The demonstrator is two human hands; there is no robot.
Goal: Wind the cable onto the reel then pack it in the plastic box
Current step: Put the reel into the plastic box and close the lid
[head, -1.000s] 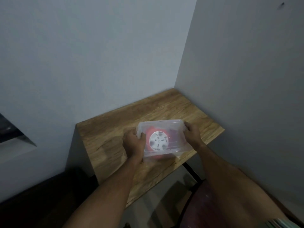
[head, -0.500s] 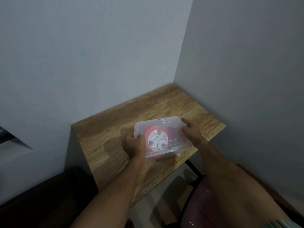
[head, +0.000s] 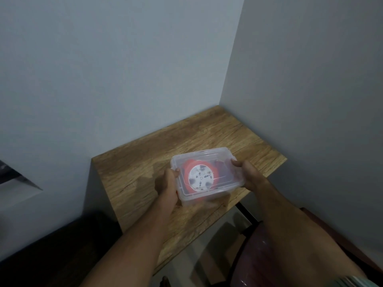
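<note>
Already packed: red reel (head: 200, 177) with white hub lying flat inside the clear plastic box (head: 209, 172), seen through the lid (head: 215, 162) set on top. Hard to tell where the cable sits; only the red rim and a dark patch toward the far right corner show through the plastic, so winding judged done rather than seen. Box resting near the front edge of the wooden table (head: 145, 162), slightly skewed to the table's edges.

Gripped at both short ends. Left hand (head: 166, 186) curled around the near-left end, thumb pressed on the lid rim, fingers tucked under or behind and out of sight. Right hand (head: 247, 172) closed on the right end, thumb tip on the lid's edge, fingers wrapped down the side wall.

Probably the closing step: pressing the lid home. Cannot tell whether every edge has seated; the near long edge looks flush, the far one too blurred to judge.

Next, likely a firm squeeze along the rims, then release. Worth keeping the box flat and away from the table edge while pressing, lest it slide off the front.

Beyond: bare grey walls meeting in a corner behind the table.
</note>
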